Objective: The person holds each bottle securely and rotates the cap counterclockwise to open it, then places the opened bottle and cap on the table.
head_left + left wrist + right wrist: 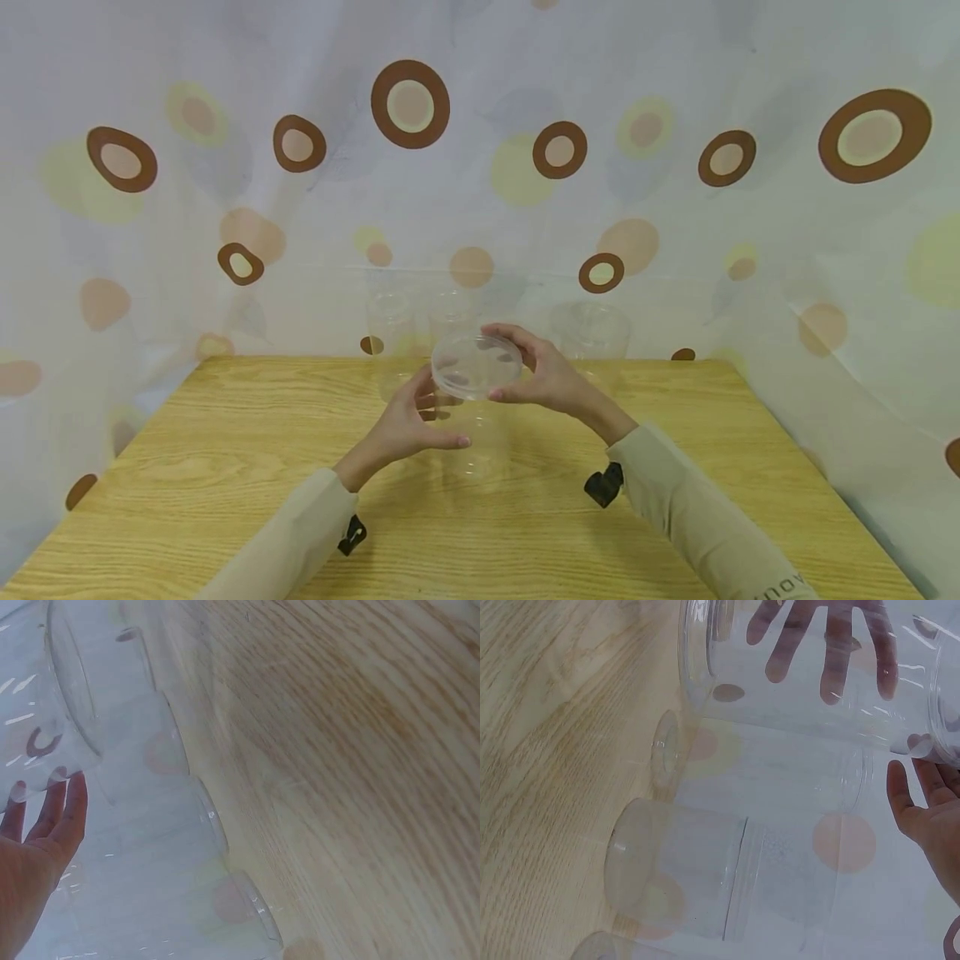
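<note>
A clear plastic jar [480,442] stands upright between both hands, its round clear lid [477,367] tilted toward the head camera. My left hand [405,421] holds the jar's body, thumb in front and fingers behind. Through the clear wall of the jar [795,712] its spread fingers show in the right wrist view. My right hand [540,375] grips the lid's rim from the right, thumb in front and fingers at the far edge. In the left wrist view, fingertips of the left hand [45,832] lie against the jar's side.
Several more clear jars stand at the back of the wooden table [240,475], among them a tall jar [390,342] on the left and a wider jar [596,333] on the right. Behind them hangs a white curtain [480,200] with brown rings.
</note>
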`<state>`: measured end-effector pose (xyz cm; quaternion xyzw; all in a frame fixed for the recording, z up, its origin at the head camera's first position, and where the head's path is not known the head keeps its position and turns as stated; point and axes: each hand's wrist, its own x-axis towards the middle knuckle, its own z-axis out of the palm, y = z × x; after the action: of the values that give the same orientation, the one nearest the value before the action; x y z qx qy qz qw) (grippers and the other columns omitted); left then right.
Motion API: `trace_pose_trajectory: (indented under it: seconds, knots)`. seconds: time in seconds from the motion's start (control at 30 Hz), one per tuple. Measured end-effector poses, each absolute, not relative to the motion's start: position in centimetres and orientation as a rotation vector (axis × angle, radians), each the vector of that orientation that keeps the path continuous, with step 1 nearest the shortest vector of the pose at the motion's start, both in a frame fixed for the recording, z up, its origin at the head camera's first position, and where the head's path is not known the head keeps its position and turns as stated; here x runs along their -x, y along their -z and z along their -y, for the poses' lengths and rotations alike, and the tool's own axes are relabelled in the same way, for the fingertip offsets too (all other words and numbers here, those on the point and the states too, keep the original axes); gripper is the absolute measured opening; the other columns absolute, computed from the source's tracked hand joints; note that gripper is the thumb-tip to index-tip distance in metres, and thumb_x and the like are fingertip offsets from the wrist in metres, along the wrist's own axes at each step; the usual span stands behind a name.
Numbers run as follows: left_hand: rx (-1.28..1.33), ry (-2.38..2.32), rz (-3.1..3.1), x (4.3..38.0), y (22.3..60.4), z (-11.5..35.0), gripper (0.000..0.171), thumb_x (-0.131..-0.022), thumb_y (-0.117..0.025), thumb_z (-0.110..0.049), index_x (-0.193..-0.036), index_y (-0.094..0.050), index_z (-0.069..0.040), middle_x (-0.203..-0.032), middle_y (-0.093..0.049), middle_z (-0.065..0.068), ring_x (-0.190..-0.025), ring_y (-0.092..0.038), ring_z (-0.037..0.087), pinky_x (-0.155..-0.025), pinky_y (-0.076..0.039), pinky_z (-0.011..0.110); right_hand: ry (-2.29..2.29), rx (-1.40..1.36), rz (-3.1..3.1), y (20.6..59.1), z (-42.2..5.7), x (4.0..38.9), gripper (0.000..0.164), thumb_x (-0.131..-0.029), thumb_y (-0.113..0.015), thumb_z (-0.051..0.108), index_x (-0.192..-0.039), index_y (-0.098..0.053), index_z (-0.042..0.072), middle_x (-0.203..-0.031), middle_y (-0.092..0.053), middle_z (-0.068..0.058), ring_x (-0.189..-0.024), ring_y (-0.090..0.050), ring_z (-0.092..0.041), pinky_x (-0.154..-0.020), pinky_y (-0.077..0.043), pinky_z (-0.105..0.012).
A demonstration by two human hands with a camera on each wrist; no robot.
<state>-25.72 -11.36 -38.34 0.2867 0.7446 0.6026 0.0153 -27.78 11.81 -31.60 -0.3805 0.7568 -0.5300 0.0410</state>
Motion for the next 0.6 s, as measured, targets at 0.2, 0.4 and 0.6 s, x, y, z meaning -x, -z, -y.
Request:
trace_pose_trajectory:
  seconds: [0.2,0.4,0.6]
  knots:
    - [-0.977,-1.896,-2.254,25.83,38.34,11.11,0.097,-0.070,-0.079,-0.012,-0.144,-0.019,-0.029,-0.143,-0.035,0.009,-0.122,-0.046,0.036,-0.092,-0.043,0.054,1.660,1.173,-2.322,31.27,-11.94,27.78,0.080,-0.074,-0.076,0.028,-0.139,-0.033,0.010,-0.139,-0.037,-0.012,-0.123,-0.043,-0.029,-0.095,-0.041,-0.044]
    - [-0.976,-1.910,-2.227,25.79,38.54,10.95,0.094,-0.076,-0.075,-0.013,-0.145,-0.014,-0.032,-0.150,-0.024,0.004,-0.129,-0.035,0.041,-0.094,-0.037,0.061,1.726,1.094,-2.356,31.34,-11.76,27.67,0.080,-0.074,-0.076,0.034,-0.139,-0.033,0.017,-0.141,-0.036,-0.011,-0.124,-0.043,-0.029,-0.094,-0.042,-0.044]
    - [-0.926,-1.926,-2.236,25.81,39.19,10.60,0.096,-0.072,-0.078,-0.015,-0.143,-0.016,-0.034,-0.148,-0.023,0.002,-0.129,-0.036,0.040,-0.093,-0.039,0.058,1.726,1.041,-2.420,31.68,-11.23,27.33,0.080,-0.075,-0.075,0.033,-0.140,-0.032,0.018,-0.138,-0.039,-0.011,-0.116,-0.049,-0.031,-0.084,-0.048,-0.033]
